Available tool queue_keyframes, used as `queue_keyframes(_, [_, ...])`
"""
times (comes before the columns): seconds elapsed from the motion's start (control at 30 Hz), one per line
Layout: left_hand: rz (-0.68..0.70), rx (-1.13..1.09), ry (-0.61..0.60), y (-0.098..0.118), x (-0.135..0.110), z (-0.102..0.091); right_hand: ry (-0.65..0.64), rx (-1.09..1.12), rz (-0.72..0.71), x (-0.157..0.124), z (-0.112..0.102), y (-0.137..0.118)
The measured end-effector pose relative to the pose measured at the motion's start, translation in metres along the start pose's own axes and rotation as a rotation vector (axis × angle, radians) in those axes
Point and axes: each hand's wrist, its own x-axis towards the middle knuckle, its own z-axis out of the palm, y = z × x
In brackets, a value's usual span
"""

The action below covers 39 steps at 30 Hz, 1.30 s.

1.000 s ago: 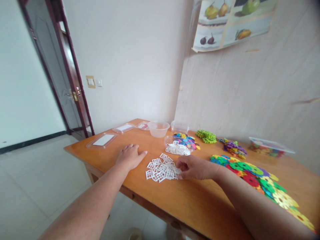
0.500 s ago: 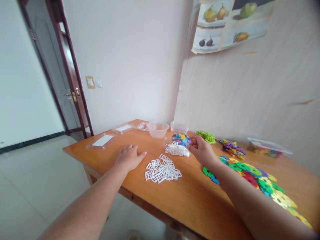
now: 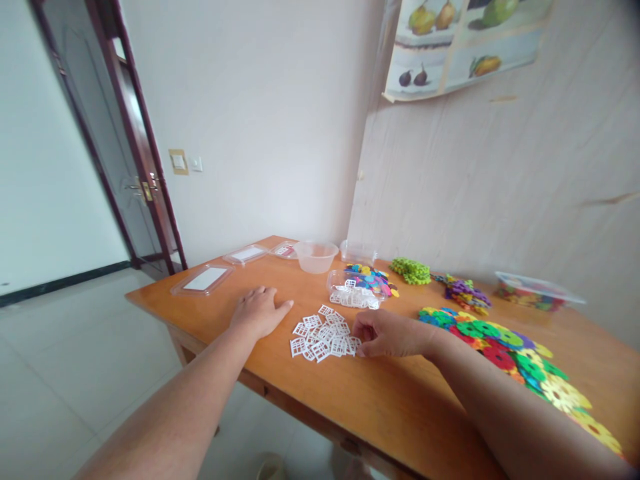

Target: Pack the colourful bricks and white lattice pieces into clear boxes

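My left hand (image 3: 260,312) lies flat on the wooden table, fingers spread, holding nothing. To its right is a loose pile of white plastic window-shaped pieces (image 3: 320,335). At the right edge of this pile is my right hand (image 3: 387,333), its fingers curled and the thumb low, closed on the edge of a white window piece (image 3: 353,345). Whether that piece is lifted I cannot tell. Behind the pile stands a clear plastic box (image 3: 333,283) with more white window pieces (image 3: 353,297) in it.
Colourful flower-shaped discs (image 3: 500,353) spread under and beside my right forearm. Farther back are small coloured pieces (image 3: 373,277), green pieces (image 3: 410,270), purple pieces (image 3: 463,293), a filled box (image 3: 535,297) and a translucent bowl (image 3: 316,259). Clear lids (image 3: 180,288) lie at the left.
My right hand has come from the clear box toward me and down to the right edge of the white pile. My left hand has stayed in place.
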Motion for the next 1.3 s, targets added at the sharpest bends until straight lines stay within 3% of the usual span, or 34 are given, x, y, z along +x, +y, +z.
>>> queue_keyframes(0.2, [0.004,0.001,0.01,-0.001,0.0,0.002,0.053,0.048,-0.001,0.0,-0.001,0.001])
queue_keyframes(0.33, [0.01,-0.002,0.013,-0.002,0.001,0.002,0.128,0.317,0.042,0.003,-0.008,0.005])
queue_keyframes(0.57, [0.006,-0.005,0.005,-0.001,0.0,0.001,0.699,0.782,0.11,0.014,-0.02,0.016])
queue_keyframes(0.63, [0.003,-0.01,0.001,-0.001,0.0,0.001,0.794,0.757,0.112,0.017,-0.022,0.023])
queue_keyframes(0.7, [-0.002,-0.01,-0.001,-0.001,0.0,0.001,0.848,0.587,0.1,0.02,-0.024,0.032])
queue_keyframes(0.83, [-0.003,-0.012,0.009,-0.002,0.0,0.001,0.777,0.01,0.152,0.028,-0.034,0.04])
queue_keyframes(0.9, [0.005,-0.02,0.011,-0.002,0.0,0.001,0.685,-0.143,0.179,0.032,-0.04,0.037])
queue_keyframes(1.1, [-0.013,-0.033,0.006,-0.001,-0.001,0.001,0.483,-0.314,0.19,0.049,-0.054,0.026])
queue_keyframes(1.3, [0.003,-0.034,0.03,-0.003,0.0,0.004,0.37,-0.416,0.142,0.073,-0.057,0.026])
